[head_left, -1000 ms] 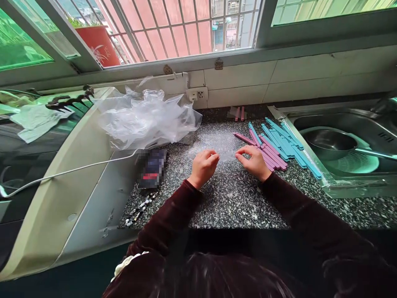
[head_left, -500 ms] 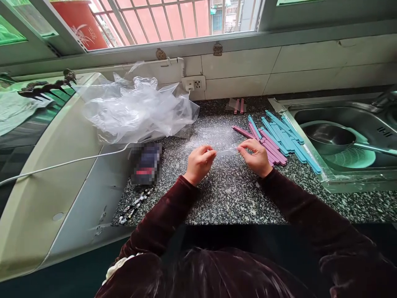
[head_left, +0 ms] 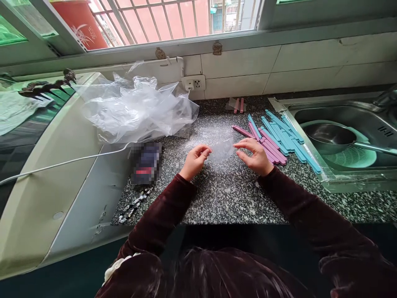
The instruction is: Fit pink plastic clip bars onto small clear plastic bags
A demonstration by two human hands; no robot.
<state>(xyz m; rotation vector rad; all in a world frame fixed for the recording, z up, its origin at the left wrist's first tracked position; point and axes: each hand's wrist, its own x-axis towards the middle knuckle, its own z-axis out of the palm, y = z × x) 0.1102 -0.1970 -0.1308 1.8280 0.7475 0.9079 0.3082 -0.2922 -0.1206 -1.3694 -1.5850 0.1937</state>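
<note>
Over the speckled granite counter point(head_left: 229, 198), my left hand point(head_left: 194, 160) pinches the left edge of a small clear plastic bag point(head_left: 221, 150). My right hand point(head_left: 254, 155) is at the bag's right edge, fingers curled and partly apart, touching or just off it. The bag hangs spread between both hands. Just right of my right hand lies a pile of pink sticks point(head_left: 269, 149) and blue sticks point(head_left: 285, 136), fanned out on the counter.
A crumpled heap of clear plastic bags point(head_left: 136, 109) lies at the back left near a wall socket point(head_left: 192, 84). A dark blurred packet point(head_left: 145, 162) sits left of my hands. A steel sink point(head_left: 341, 120) with a bowl and green strainer is at right. A white cable crosses the left appliance.
The small clear bag, earlier stretched thin between my pinched fingers, now hangs opened out wider. My right fingers have loosened. The camera tilted down slightly after the first frame.
</note>
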